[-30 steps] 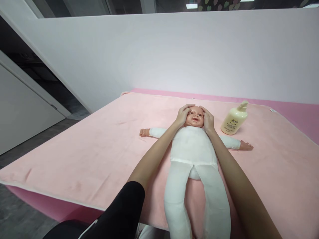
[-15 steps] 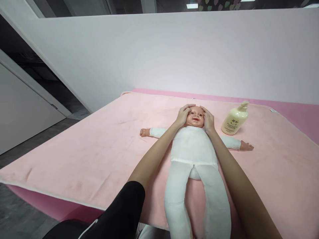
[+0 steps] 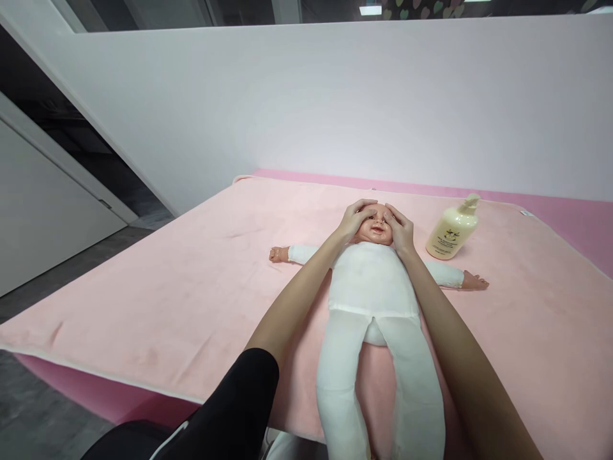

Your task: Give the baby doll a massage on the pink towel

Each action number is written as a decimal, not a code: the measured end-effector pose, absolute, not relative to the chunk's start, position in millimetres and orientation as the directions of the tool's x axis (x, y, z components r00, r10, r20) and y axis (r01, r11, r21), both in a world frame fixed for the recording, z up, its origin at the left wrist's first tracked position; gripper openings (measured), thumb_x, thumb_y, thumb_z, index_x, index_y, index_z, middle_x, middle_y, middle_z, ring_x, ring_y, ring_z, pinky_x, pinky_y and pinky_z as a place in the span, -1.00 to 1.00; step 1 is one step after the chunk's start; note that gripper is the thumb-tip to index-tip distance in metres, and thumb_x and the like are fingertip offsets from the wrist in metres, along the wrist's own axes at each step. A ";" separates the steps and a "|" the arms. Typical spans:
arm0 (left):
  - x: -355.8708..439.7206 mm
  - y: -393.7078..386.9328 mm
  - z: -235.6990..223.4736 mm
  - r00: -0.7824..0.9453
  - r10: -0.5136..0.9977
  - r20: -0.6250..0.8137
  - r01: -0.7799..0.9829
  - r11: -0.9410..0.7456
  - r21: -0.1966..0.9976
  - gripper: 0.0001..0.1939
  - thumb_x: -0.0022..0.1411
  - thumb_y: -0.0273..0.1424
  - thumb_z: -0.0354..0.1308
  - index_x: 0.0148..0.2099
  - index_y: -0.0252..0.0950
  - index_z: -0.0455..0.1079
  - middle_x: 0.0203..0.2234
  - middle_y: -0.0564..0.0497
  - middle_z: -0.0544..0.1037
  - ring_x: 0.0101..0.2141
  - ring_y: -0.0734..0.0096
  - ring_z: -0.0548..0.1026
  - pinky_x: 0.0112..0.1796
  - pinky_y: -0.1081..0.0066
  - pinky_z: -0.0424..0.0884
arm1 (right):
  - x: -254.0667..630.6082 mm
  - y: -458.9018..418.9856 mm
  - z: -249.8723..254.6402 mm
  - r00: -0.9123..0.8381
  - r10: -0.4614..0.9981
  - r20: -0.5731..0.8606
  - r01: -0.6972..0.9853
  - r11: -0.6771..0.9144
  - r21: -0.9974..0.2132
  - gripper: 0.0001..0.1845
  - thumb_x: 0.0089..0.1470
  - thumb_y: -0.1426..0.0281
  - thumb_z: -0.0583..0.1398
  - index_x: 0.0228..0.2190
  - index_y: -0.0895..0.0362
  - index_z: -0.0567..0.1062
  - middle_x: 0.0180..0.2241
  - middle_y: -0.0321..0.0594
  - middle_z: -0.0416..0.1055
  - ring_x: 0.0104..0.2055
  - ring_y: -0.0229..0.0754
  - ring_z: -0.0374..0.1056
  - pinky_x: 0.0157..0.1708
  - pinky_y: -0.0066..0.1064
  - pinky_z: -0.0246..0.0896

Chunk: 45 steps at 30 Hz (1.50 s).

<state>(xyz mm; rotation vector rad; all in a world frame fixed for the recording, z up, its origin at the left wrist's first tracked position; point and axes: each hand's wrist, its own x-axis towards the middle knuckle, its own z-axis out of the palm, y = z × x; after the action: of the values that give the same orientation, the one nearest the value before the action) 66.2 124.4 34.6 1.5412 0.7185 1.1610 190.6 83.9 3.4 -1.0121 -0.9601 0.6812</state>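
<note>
A baby doll [image 3: 373, 278] with a white cloth body lies on its back, its legs toward me and its arms spread wide. My left hand [image 3: 354, 220] cups the left side of its head, fingers curved over the forehead and thumb near the eye. On the opposite side my right hand [image 3: 401, 229] holds the head the same way, its thumb laid by the other eye. Between both hands the doll's nose and mouth stay visible. Just right of my right hand stands a pale yellow pump bottle [image 3: 451, 231] with a printed label.
A pink blanket [image 3: 167, 287] covers the table beneath the doll. Behind it rises a white wall [image 3: 306, 102] with a window strip above. At the left, a white door [image 3: 48, 204] and dark floor lie beyond the table edge.
Both thumbs have moved inward over the doll's brows and eyes, which showed more fully before. The hands remain at the head; the doll and bottle stay in place.
</note>
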 end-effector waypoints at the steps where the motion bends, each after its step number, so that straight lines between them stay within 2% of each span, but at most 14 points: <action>1: 66.6 123.2 35.4 0.347 0.888 0.301 -0.119 -0.277 0.954 -0.67 -0.07 -0.41 0.10 -0.19 -0.35 0.41 -0.19 -0.06 0.48 -0.13 0.32 0.38 -0.08 0.37 0.27 | 190.2 84.1 3.7 0.437 0.837 0.330 -0.062 0.394 -0.917 -0.55 -0.20 0.25 0.26 -0.21 0.20 0.49 -0.10 -0.14 0.41 0.00 -0.12 0.27 0.08 -0.24 0.12; 6: 67.7 118.5 38.3 0.308 0.897 0.318 -0.087 -0.306 0.948 -0.65 -0.08 -0.49 -0.04 -0.21 -0.38 0.41 -0.20 -0.05 0.49 -0.12 0.32 0.36 -0.07 0.38 0.26 | 190.0 87.3 4.1 0.459 0.842 0.283 -0.151 0.387 -0.909 -0.63 -0.18 0.36 0.19 -0.25 0.21 0.50 -0.10 -0.16 0.41 0.01 -0.12 0.27 0.08 -0.24 0.11; 13: 68.1 119.7 35.5 0.294 0.883 0.366 -0.097 -0.354 0.930 -0.70 -0.02 -0.49 -0.08 -0.24 -0.37 0.40 -0.21 -0.05 0.49 -0.12 0.36 0.37 -0.07 0.39 0.25 | 191.6 89.0 0.8 0.462 0.830 0.313 -0.096 0.398 -0.912 -0.63 -0.13 0.46 0.03 -0.27 0.16 0.51 -0.10 -0.25 0.41 0.02 -0.17 0.25 0.11 -0.26 0.07; 17: 67.8 124.0 32.6 0.324 0.867 0.380 -0.115 -0.362 0.925 -0.72 -0.02 -0.34 0.10 -0.23 -0.36 0.39 -0.23 -0.06 0.48 -0.15 0.35 0.38 -0.10 0.40 0.28 | 191.7 86.9 -0.7 0.449 0.823 0.347 -0.066 0.418 -0.906 -0.66 -0.07 0.37 0.09 -0.24 0.17 0.50 -0.09 -0.22 0.40 0.02 -0.16 0.25 0.10 -0.26 0.09; 20: 67.1 126.4 32.1 0.338 0.871 0.356 -0.112 -0.339 0.934 -0.69 -0.09 -0.35 0.17 -0.23 -0.36 0.40 -0.24 -0.06 0.48 -0.17 0.35 0.39 -0.12 0.40 0.28 | 192.5 86.7 -1.9 0.439 0.815 0.377 -0.014 0.426 -0.904 -0.61 -0.12 0.25 0.20 -0.22 0.18 0.50 -0.10 -0.16 0.40 0.00 -0.13 0.27 0.08 -0.25 0.11; 26: 67.1 123.7 35.1 0.337 0.888 0.314 -0.139 -0.283 0.949 -0.72 -0.08 -0.43 0.11 -0.23 -0.35 0.40 -0.25 -0.04 0.48 -0.18 0.37 0.38 -0.13 0.41 0.28 | 191.8 86.0 -0.7 0.430 0.824 0.368 -0.008 0.411 -0.912 -0.54 -0.16 0.18 0.24 -0.20 0.16 0.49 -0.09 -0.16 0.40 -0.02 -0.14 0.28 0.04 -0.24 0.16; 36: 67.5 120.3 38.8 0.322 0.896 0.306 -0.104 -0.287 0.952 -0.73 -0.07 -0.47 0.02 -0.25 -0.35 0.41 -0.23 -0.03 0.49 -0.15 0.36 0.37 -0.10 0.41 0.26 | 192.4 88.5 -2.5 0.427 0.834 0.351 -0.080 0.421 -0.903 -0.59 -0.14 0.26 0.22 -0.21 0.18 0.49 -0.08 -0.16 0.39 0.01 -0.13 0.26 0.08 -0.24 0.11; 45: 67.9 122.2 35.9 0.323 0.884 0.338 -0.089 -0.327 0.941 -0.71 -0.06 -0.46 -0.01 -0.24 -0.34 0.40 -0.19 -0.03 0.49 -0.10 0.34 0.36 -0.06 0.39 0.24 | 191.5 88.4 -1.3 0.455 0.823 0.340 -0.081 0.418 -0.905 -0.65 -0.13 0.34 0.17 -0.24 0.18 0.50 -0.10 -0.19 0.41 0.00 -0.15 0.27 0.08 -0.25 0.10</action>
<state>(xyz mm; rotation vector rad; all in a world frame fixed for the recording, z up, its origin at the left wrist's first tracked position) 67.9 122.2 35.9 1.5717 0.7444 1.1991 191.5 88.4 -1.3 -0.9726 -0.9254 0.6819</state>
